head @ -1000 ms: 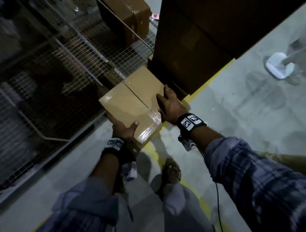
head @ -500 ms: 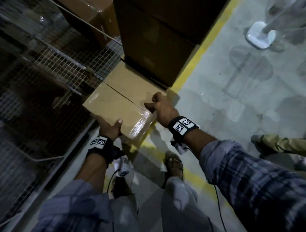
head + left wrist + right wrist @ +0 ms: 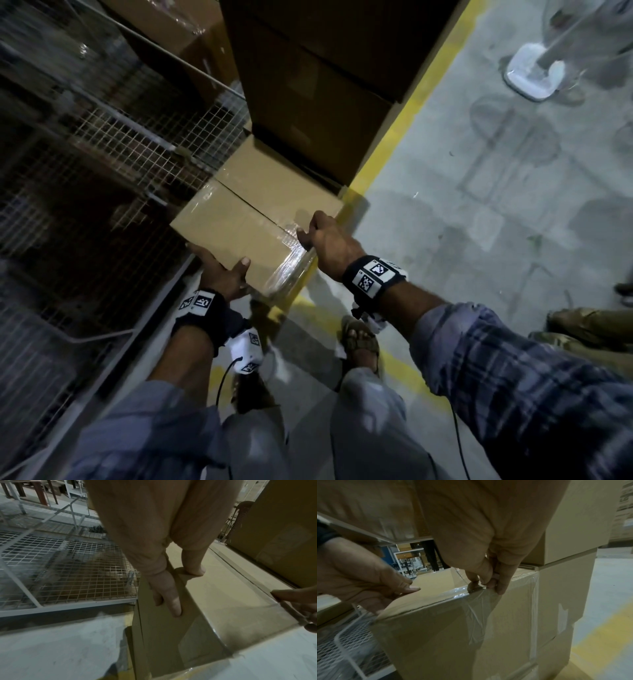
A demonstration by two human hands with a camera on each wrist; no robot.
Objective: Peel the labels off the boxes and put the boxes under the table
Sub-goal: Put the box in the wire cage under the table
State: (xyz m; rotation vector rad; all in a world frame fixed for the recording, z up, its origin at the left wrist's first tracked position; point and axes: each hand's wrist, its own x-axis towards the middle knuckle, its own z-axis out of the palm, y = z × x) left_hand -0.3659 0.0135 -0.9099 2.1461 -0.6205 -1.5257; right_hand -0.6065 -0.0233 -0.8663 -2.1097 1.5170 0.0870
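Note:
A brown cardboard box with clear tape stands low beside a stack of bigger boxes. My left hand grips its near left corner, with the thumb on the top face and the fingers down the side. My right hand is curled over the right top edge. In the right wrist view its fingertips pinch the wrinkled clear tape at that edge. That view also takes in the box and the left hand. I see no label on the faces in view.
A wire-mesh cage runs along the left, holding another box. The stack of large boxes rises just behind. A yellow floor line passes under the box. My sandalled foot is close below. A white stand base and another person's leg are to the right.
My right hand has gone from lying flat on the box's top to curling over its right edge and pinching the tape. The left hand has kept its grip on the corner.

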